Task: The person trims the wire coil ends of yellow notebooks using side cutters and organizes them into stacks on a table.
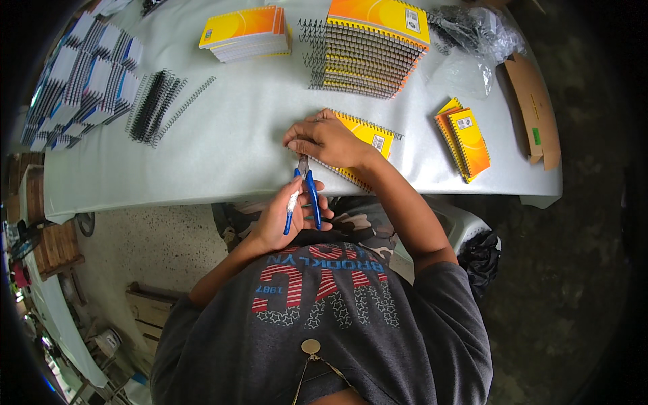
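Note:
My left hand (275, 214) is closed around blue-handled cutting pliers (314, 202), one handle wrapped in white. The handles are spread, and the jaws point up to the near left corner of a yellow spiral notebook (363, 128). Over that notebook's left end lies my right hand (329, 140), its fingers curled and gripping the corner by the wire coil. The fingers hide the coil's end, so whether the jaws touch the wire is unclear. Black coil runs along the notebook's two long edges, and a loose tip sticks out at the right.
Loose black coils (155, 108) lie left, beside stacked spiral notebooks (88, 74). Behind stand a pile of orange-yellow pads (246, 34) and a tall coiled stack (371, 61). Two small notebooks (466, 142), clear plastic (472, 67) and a cardboard piece (533, 108) lie right.

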Demonstrator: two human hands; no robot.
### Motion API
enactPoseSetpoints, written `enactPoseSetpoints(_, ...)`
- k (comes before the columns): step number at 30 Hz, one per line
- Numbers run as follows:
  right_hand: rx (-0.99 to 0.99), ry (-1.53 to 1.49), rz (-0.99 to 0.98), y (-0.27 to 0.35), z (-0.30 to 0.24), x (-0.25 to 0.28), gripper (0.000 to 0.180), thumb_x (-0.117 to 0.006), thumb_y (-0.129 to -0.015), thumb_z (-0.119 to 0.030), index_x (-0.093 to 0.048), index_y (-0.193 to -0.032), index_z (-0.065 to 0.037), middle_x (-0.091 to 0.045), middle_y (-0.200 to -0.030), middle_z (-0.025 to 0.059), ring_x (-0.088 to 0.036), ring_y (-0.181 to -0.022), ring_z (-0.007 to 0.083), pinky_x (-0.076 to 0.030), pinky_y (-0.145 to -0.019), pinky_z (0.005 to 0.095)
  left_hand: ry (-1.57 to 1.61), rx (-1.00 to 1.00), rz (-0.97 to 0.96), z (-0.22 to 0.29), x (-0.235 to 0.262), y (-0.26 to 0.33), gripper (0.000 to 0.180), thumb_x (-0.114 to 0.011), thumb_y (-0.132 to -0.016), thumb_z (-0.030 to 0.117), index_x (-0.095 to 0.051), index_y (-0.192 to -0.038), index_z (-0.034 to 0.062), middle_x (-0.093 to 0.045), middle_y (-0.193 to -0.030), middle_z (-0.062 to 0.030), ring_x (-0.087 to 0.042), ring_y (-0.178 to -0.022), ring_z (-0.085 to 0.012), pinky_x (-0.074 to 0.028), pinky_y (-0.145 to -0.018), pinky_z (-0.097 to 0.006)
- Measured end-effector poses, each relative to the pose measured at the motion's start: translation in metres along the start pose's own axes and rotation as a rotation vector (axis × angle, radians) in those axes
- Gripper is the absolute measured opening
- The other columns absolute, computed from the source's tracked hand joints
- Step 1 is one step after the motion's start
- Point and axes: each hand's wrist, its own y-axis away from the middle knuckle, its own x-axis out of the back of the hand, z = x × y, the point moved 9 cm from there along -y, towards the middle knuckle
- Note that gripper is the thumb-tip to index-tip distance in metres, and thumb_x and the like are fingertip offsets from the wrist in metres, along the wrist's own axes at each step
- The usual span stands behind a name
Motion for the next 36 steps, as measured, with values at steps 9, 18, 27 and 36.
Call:
enactPoseSetpoints(9,-0.002,-0.003,0.003,0.000,0.001,0.000,0.019,-0.058,-0.091,-0.027,-0.064,-0.101,-0.012,-0.065,-0.084,0.0010,-0.058,-0.084,0.0173,-0.030,-0.094,0.0354,-0.115,-0.016,0.007,0.007,-0.003,0.000,0.047,-0.037,-0.097,0.053,-0.051,-0.106,0.0086,-0.052,-0.078,-0.0044,-0.053,-0.065,-0.0171,-0.048,-0.059,-0.035)
enactPoseSetpoints(18,-0.001,-0.006,0.035,0.000,0.001,0.003,0.021,-0.058,-0.091,-0.028,-0.064,-0.101,-0.011,-0.064,-0.081,0.0025,-0.056,-0.082,0.0189,-0.031,-0.094,0.0352,-0.104,0.008,-0.042,0.004,0.002,0.000,0.051,-0.033,-0.098,0.053,-0.049,-0.113,0.0071,-0.057,-0.086,-0.0080,-0.059,-0.076,-0.0215,-0.053,-0.068,-0.041)
enactPoseSetpoints(27,0.008,-0.042,0.031,0.000,0.003,0.004,0.022,-0.056,-0.093,-0.029,-0.063,-0.102,-0.011,-0.065,-0.077,0.0016,-0.056,-0.081,0.0180,-0.030,-0.094,0.0349,-0.246,0.121,-0.019,0.016,0.011,0.009,0.053,-0.032,-0.098,0.054,-0.051,-0.109,0.0051,-0.058,-0.085,-0.0082,-0.059,-0.072,-0.0198,-0.053,-0.060,-0.038)
enactPoseSetpoints(36,-0.052,-0.092,-0.068,-0.002,0.001,0.001,0.022,-0.050,-0.096,-0.028,-0.057,-0.107,-0.009,-0.068,-0.072,-0.0016,-0.059,-0.081,0.0123,-0.029,-0.095,0.0332,-1.985,-0.115,0.505,0.077,-0.011,0.025,0.048,-0.043,-0.096,0.046,-0.050,-0.103,-0.0012,-0.058,-0.074,-0.0150,-0.063,-0.074,-0.0295,-0.050,-0.065,-0.041)
